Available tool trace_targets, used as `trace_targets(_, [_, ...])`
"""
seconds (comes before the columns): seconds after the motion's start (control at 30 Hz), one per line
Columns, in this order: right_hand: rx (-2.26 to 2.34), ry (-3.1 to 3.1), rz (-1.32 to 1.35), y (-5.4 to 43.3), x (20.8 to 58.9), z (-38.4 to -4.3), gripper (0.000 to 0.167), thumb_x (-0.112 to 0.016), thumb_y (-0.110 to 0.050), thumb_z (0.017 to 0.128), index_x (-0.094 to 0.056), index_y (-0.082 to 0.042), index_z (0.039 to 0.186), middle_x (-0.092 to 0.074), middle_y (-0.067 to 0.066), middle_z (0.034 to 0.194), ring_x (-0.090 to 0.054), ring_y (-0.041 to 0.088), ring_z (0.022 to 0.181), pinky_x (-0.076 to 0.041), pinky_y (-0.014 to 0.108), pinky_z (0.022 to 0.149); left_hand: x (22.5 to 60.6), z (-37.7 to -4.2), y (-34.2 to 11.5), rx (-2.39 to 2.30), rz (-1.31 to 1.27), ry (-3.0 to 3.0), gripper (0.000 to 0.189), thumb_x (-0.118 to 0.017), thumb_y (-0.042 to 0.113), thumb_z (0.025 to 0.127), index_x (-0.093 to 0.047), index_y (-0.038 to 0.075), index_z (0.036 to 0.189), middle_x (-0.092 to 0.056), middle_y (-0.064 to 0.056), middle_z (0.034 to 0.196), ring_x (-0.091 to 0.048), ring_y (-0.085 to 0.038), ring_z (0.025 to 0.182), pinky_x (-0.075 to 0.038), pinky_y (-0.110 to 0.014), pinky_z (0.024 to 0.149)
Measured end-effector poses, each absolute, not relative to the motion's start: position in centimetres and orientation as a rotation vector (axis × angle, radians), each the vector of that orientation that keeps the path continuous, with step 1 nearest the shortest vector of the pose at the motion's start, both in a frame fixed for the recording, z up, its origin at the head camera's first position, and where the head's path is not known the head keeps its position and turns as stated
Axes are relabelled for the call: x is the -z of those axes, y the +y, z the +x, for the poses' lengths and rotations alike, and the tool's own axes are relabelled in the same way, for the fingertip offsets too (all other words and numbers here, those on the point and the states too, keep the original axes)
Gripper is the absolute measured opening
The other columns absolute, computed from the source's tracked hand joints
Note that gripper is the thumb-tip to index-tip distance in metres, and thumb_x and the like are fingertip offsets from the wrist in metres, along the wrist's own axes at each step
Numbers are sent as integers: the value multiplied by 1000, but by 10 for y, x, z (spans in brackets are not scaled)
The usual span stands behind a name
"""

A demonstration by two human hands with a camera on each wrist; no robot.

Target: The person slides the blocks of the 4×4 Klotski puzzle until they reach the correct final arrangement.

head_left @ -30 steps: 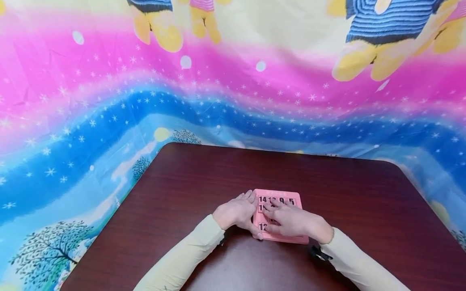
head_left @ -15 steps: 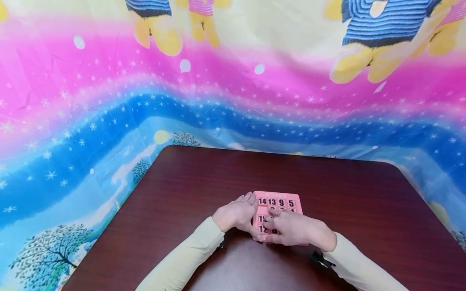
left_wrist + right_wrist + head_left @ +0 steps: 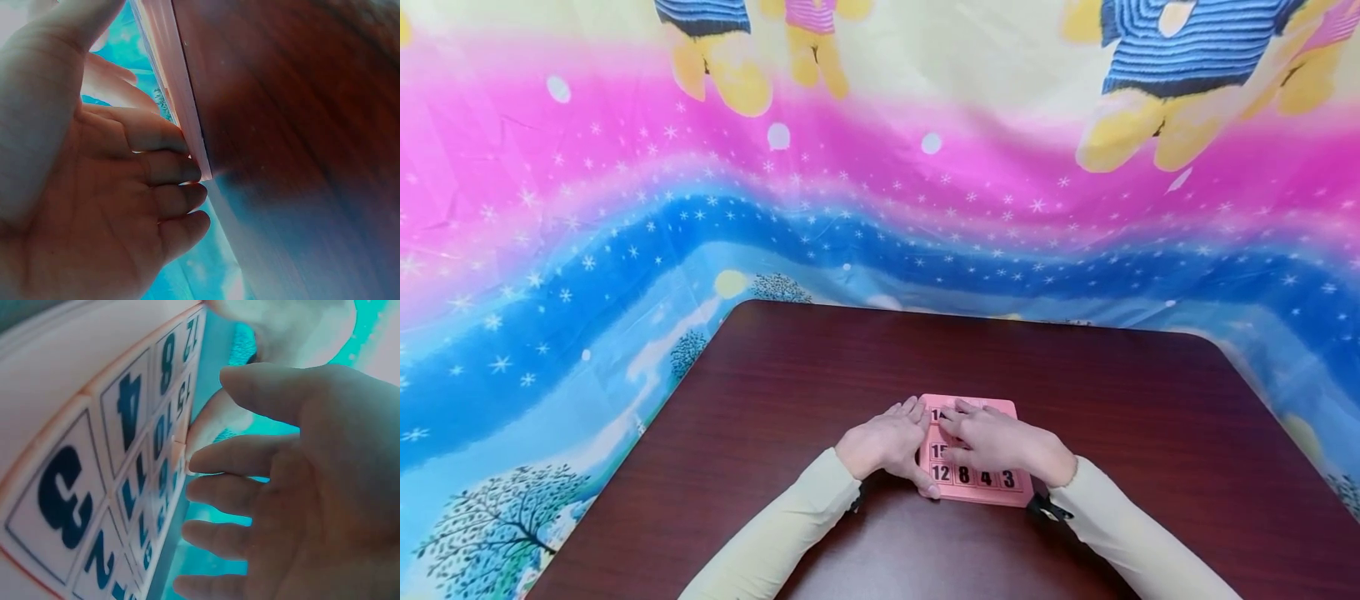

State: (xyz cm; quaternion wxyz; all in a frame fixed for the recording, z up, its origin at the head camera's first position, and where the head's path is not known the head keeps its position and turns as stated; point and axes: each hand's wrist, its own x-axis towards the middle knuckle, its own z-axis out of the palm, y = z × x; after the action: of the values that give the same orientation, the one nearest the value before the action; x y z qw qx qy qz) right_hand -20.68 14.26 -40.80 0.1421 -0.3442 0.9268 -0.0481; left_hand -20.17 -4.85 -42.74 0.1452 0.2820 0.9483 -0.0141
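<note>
A pink sliding number puzzle [image 3: 992, 497] with black numerals lies on the brown table. Along its left side rests my left hand [image 3: 883, 442], thumb at the near left corner and fingertips by the far left. In the left wrist view those fingers [image 3: 178, 200], slightly bent, meet the puzzle's side edge [image 3: 187, 94]. My right hand [image 3: 1000, 442] spreads over the upper rows, its fingertips close over the tiles and hiding most of them. The 15 and the row 12, 8, 4, 3 show below it. Large tiles [image 3: 65, 497] fill the left of the right wrist view.
The dark brown table [image 3: 760, 375] has rounded far corners. Behind it hangs a colourful printed cloth [image 3: 850, 192] with bears and snowflakes. Both forearms wear cream sleeves [image 3: 775, 525], and a black strap [image 3: 1048, 507] shows at the right wrist.
The 15 tile has slid one row nearer, leaving a gap under the 14. My right hand first shifted nearer, then back up over the upper rows. The left hand stays put.
</note>
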Motion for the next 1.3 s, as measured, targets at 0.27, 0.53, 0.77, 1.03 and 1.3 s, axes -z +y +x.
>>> trace_targets(0.27, [167,2656,-944,140,415,-214,62,-58,-40,97,-44,-6,147,-38,15,156,-25,38,149,-28,65,115,427,-202,-48,28,806,2723,125,-70,77,67,-24,2,155,-18,-17,164,-17,-27,153,-22,-37,126])
trace_targets(0.53, [111,2665,-983,140,414,-206,57,-59,-40,97,-50,-10,144,-47,12,150,-32,36,146,-34,58,115,426,-201,-47,46,818,2726,124,-70,77,67,-26,2,154,-17,-17,164,-17,-27,153,-22,-36,126])
trace_targets(0.77, [144,2632,-944,139,411,-198,56,-59,-43,96,-51,-15,144,-46,12,152,-32,33,147,-32,57,118,427,-200,-48,37,823,2732,123,-71,77,67,-26,1,154,-18,-17,164,-17,-27,153,-22,-36,125])
trace_targets(1.03, [243,2596,-973,149,407,-205,55,-59,-39,97,-51,-10,144,-45,12,152,-26,38,148,-29,56,119,426,-199,-48,44,823,2732,125,-71,77,67,-24,1,155,-17,-18,164,-17,-27,153,-21,-36,126])
trace_targets(1.3, [278,2677,-875,166,406,-218,63,-58,-42,97,-45,-5,147,-34,17,158,-18,43,149,-23,65,117,426,-201,-48,41,803,2723,124,-70,77,67,-25,3,155,-15,-15,165,-15,-26,153,-19,-35,126])
